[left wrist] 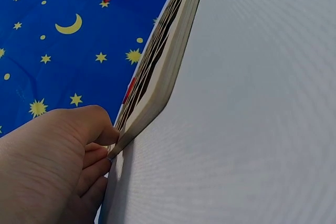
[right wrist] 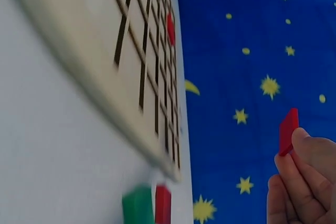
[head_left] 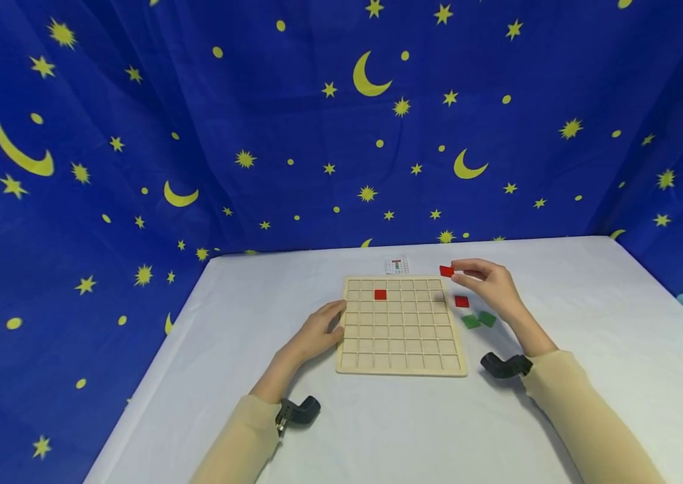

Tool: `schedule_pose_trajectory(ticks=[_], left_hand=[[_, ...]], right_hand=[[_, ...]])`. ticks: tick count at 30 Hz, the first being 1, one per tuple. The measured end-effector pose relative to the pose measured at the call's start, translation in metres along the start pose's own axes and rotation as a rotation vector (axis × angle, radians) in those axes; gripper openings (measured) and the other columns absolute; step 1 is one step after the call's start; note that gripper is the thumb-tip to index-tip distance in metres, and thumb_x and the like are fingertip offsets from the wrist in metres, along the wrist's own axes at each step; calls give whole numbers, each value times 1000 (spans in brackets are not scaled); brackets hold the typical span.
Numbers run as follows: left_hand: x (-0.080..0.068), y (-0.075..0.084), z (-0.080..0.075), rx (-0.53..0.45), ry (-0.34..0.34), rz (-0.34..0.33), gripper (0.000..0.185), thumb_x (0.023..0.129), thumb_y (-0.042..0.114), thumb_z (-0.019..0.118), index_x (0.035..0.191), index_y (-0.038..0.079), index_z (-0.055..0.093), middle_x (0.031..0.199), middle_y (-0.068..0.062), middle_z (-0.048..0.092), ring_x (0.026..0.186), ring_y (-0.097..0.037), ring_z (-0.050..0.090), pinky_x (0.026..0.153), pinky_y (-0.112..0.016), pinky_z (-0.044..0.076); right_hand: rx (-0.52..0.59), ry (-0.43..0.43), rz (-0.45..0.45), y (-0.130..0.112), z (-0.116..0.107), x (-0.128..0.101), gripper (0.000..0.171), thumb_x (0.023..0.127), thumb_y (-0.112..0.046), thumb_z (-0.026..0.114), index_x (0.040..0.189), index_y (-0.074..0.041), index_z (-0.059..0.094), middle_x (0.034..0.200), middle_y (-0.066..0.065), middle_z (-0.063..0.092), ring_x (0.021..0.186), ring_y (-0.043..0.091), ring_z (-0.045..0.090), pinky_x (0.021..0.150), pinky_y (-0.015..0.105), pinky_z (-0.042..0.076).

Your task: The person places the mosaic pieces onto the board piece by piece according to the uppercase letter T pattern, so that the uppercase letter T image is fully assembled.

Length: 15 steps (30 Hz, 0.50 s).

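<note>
Red tile pinched betw. my right hand thumb & fingertips, lifted off the table, just past the far right corner of the wooden grid board. In the right wrist view the tile stands edge-on above my fingers, w/ blue star cloth behind it.

Below my right fingers, toward my wrist, lie a second red tile & two green tiles, flat on the table just beside the board's right edge; the greens prob. touch each other, hard to tell at this size.

My left hand grips the board's left edge: thumb on top by the rim, fingers curled under against the side, per the left wrist view. Board lies flat.

One red tile already in the board, second row from the far edge, well off from my left fingers and nearer my right ones. Small printed card sits just beyond the board's far edge, left of my right fingertips.
</note>
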<state>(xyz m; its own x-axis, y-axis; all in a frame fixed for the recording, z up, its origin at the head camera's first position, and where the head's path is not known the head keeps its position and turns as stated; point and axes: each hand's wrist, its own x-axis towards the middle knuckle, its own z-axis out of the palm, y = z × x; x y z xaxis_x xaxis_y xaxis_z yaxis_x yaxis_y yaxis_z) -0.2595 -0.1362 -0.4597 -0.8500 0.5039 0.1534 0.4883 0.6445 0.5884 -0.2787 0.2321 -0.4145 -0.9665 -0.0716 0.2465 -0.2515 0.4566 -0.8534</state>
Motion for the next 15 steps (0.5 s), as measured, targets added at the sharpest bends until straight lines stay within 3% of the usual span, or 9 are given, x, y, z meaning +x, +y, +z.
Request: schedule_pose_trajectory(ticks=[8, 15], left_hand=[[1, 0, 0, 11, -2, -1, 59, 89, 10, 55, 143, -5, 34, 145, -18, 37, 135, -29, 32, 112, -35, 25], [1, 1, 0, 11, 0, -6, 59, 89, 10, 55, 142, -5, 35, 145, -18, 37, 135, -28, 32, 112, -35, 25]], right_hand=[[45, -43, -32, -12, 22, 5, 43, 85, -30, 70, 119, -5, 64, 120, 12, 62, 115, 29, 55, 96, 45, 46], [104, -78, -60, -17, 40, 11, 41, 85, -30, 71, 118, -6, 65, 119, 11, 63, 114, 27, 56, 94, 45, 47]])
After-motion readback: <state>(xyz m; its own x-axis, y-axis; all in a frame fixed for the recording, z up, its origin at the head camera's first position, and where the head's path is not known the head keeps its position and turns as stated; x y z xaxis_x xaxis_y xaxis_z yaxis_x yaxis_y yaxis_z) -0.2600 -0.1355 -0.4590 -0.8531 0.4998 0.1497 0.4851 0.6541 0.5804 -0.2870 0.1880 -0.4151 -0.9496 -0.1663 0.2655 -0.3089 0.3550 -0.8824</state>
